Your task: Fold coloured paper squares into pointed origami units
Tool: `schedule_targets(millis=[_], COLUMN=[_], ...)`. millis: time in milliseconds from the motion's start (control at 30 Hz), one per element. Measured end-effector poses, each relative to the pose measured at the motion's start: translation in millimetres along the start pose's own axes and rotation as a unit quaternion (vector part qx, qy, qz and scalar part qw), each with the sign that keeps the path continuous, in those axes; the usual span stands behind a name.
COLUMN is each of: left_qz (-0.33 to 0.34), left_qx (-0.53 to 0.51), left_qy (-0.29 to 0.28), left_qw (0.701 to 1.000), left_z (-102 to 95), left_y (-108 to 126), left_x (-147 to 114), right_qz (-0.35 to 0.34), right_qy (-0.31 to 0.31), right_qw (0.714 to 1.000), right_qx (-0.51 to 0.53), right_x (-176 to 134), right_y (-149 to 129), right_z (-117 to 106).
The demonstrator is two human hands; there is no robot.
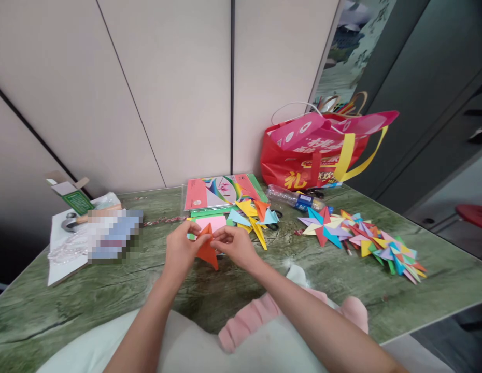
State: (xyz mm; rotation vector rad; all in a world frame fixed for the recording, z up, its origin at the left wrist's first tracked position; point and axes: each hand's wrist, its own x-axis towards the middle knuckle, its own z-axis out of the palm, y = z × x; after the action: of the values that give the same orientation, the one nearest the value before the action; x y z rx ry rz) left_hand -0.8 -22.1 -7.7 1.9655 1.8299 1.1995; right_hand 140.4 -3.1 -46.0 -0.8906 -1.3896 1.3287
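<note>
A folded piece of orange paper (207,254) is held up over the table in front of me, its lower point hanging down. My left hand (183,244) pinches its left side near the top between thumb and fingers. On the other side, my right hand (234,243) pinches the upper right edge, fingertips close to the left thumb. Just behind the hands lies a pink sheet of paper (213,223). To the right of it is a loose pile of folded yellow, blue and orange paper pieces (257,230), with dark scissor handles (279,220) partly under them.
Folded paper stars (322,227) spread along the right of the green table (147,290). A packet of coloured paper (225,192) lies at the back, beside a plastic bottle (291,198) and a red bag (303,150). At left are a small green box (75,199) and a white book (58,264).
</note>
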Motion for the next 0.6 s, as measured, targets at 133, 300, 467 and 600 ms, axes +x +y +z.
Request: schedule_targets(millis=[133,300,467,600], left_qz=[0.007,-0.003,-0.016,-0.066], left_qx=[-0.028,-0.074,-0.109,-0.175], left_qy=[-0.037,-0.054,-0.053,-0.102], left_qw=[0.999,0.996,0.992,0.977], left_z=[1.5,2.9,1.2,-0.2], left_y=[1.5,1.0,0.6,1.9], left_x=[0.0,-0.5,0.8,0.7], right_qz=[-0.015,-0.051,-0.070,-0.080], right_qy=[-0.006,-0.001,0.030,0.038], right_qw=[1.000,0.996,0.992,0.991], right_qx=[-0.017,-0.076,-0.104,-0.103], right_x=[0.0,0.8,1.1,0.7], right_y=[-0.9,0.3,-2.2,-5.4], right_z=[-0.5,-2.6,-4.6,-5.2])
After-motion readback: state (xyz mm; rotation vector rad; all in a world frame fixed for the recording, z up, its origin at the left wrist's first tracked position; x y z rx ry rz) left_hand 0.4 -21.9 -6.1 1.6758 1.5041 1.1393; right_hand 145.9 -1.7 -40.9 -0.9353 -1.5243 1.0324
